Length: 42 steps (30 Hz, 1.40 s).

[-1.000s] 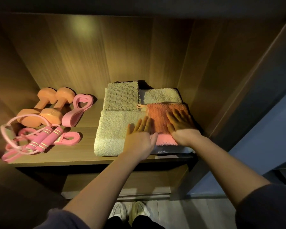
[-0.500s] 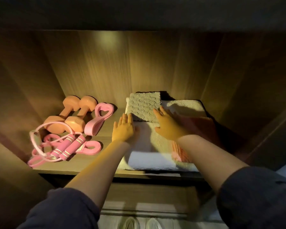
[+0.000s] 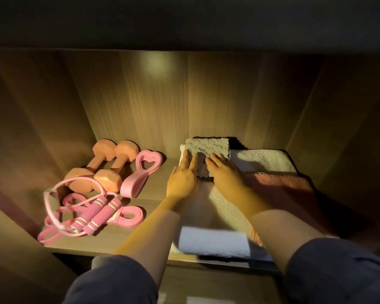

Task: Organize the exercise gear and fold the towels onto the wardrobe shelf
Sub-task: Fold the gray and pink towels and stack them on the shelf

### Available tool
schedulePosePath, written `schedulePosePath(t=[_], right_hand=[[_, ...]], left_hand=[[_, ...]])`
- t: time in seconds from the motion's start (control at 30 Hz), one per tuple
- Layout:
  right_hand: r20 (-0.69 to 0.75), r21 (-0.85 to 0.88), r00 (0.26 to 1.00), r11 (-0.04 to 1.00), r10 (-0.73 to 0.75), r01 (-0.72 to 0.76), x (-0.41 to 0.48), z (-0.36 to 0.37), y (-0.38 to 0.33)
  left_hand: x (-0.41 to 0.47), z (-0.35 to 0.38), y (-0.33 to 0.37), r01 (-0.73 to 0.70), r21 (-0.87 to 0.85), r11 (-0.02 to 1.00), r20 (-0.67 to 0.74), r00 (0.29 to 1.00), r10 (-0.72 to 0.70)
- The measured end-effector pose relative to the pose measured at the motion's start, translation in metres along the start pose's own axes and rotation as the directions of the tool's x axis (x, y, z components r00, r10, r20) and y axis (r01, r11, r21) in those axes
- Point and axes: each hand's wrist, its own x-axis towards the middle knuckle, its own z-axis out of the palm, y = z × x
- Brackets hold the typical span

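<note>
Wood-grain panels close in the wardrobe shelf (image 3: 156,189) at the back and on both sides, and a dark board (image 3: 184,23) spans the top of the frame. Open height remains above everything on the shelf.

Right of centre, a large cream towel (image 3: 224,207) lies folded, its front fold at the shelf's front edge. A small grey textured towel (image 3: 208,148) sits on its far left corner, near the back panel (image 3: 162,102). Beside it to the right lies a second pale towel (image 3: 263,160), and in front of that a salmon towel (image 3: 279,185) in shadow, close to the right wall.

The left hand (image 3: 182,181) lies flat with straight fingers, its fingertips at the grey towel's left edge and its palm on the cream towel. The right hand (image 3: 225,174) is also flat and grips nothing, its fingers resting on the grey towel's near part. Dark sleeves (image 3: 114,281) fill the bottom of the frame.

A bare strip of shelf separates the towels from the gear on the left. Two orange dumbbells (image 3: 101,165) lie side by side, and a pink heart-ended grip ring (image 3: 140,172) lies just beside them. Nearer the front edge, a pink jump rope (image 3: 97,209) is piled on a pink resistance band (image 3: 127,216).
</note>
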Motion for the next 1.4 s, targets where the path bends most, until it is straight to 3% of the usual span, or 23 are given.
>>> schedulePosePath(t=[0.27,0.33,0.43,0.5,0.57,0.6,0.67,0.77,0.83,0.93,1.03,1.1,1.23,1.3,1.33,1.37,1.4], right_hand=[[-0.102,0.175,0.992,0.983,0.081,-0.062,-0.004,-0.013,0.004],[-0.076,0.189,0.996,0.981,0.055,-0.04,-0.007,-0.016,0.005],[0.072,0.163,0.997,0.985,0.039,-0.05,-0.01,-0.014,0.002],[0.143,0.198,0.987,0.975,0.076,-0.104,-0.009,-0.013,0.002],[0.2,0.235,0.977,0.964,0.076,-0.123,-0.005,-0.013,0.003],[0.203,0.264,0.977,0.957,0.069,-0.123,-0.004,-0.013,0.004],[0.184,0.337,0.981,0.934,0.057,-0.117,-0.004,-0.014,0.006],[0.178,0.357,0.983,0.927,0.049,-0.111,-0.003,-0.012,0.008],[0.162,0.411,0.984,0.901,0.077,-0.138,-0.001,-0.009,0.008],[0.119,0.688,0.96,0.676,0.252,-0.263,-0.004,-0.01,0.008],[0.108,0.867,0.886,0.394,0.452,-0.306,-0.006,-0.022,0.001],[0.219,0.934,0.823,0.13,0.525,-0.332,-0.01,-0.038,-0.001],[0.387,0.919,0.884,-0.19,0.261,-0.345,-0.04,-0.063,0.003],[0.473,0.845,0.851,-0.391,0.228,-0.365,-0.053,-0.067,-0.003],[0.509,0.828,0.82,-0.41,0.261,-0.383,-0.059,-0.068,-0.008],[0.514,0.843,0.794,-0.365,0.326,-0.396,-0.064,-0.067,-0.013],[0.487,0.872,0.777,-0.269,0.399,-0.408,-0.07,-0.068,-0.017]], left_hand=[[-0.002,-0.01,0.002,-0.017,-0.018,1.0,-0.071,0.997,0.016],[-0.001,-0.012,0.003,0.006,-0.11,0.994,-0.069,0.998,-0.013],[-0.001,-0.016,0.004,0.031,-0.331,0.943,-0.131,0.988,-0.079],[0.001,-0.023,0.006,0.16,-0.563,0.811,-0.059,0.971,-0.233],[0.008,-0.028,0.007,0.323,-0.775,0.543,0.121,0.92,-0.374],[0.013,-0.03,0.007,0.372,-0.817,0.441,0.188,0.894,-0.406],[0.024,-0.031,0.006,0.437,-0.827,0.353,0.268,0.86,-0.435],[0.035,-0.03,0.007,0.563,-0.717,0.41,0.306,0.784,-0.541],[0.041,-0.029,0.009,0.593,-0.652,0.473,0.29,0.771,-0.566],[0.036,-0.032,0.015,0.49,-0.745,0.453,0.249,0.834,-0.493],[0.016,-0.04,0.016,0.317,-0.93,0.186,0.251,0.917,-0.31],[0.0,-0.05,0.019,0.231,-0.972,0.036,0.221,0.959,-0.176],[-0.033,-0.071,0.015,0.271,-0.96,-0.068,0.278,0.95,-0.142],[-0.053,-0.081,0.014,0.343,-0.933,-0.105,0.355,0.926,-0.127],[-0.063,-0.084,0.015,0.364,-0.919,-0.152,0.381,0.919,-0.103],[-0.073,-0.087,0.018,0.392,-0.902,-0.18,0.412,0.906,-0.094],[-0.081,-0.086,0.019,0.416,-0.897,-0.147,0.436,0.888,-0.145]])
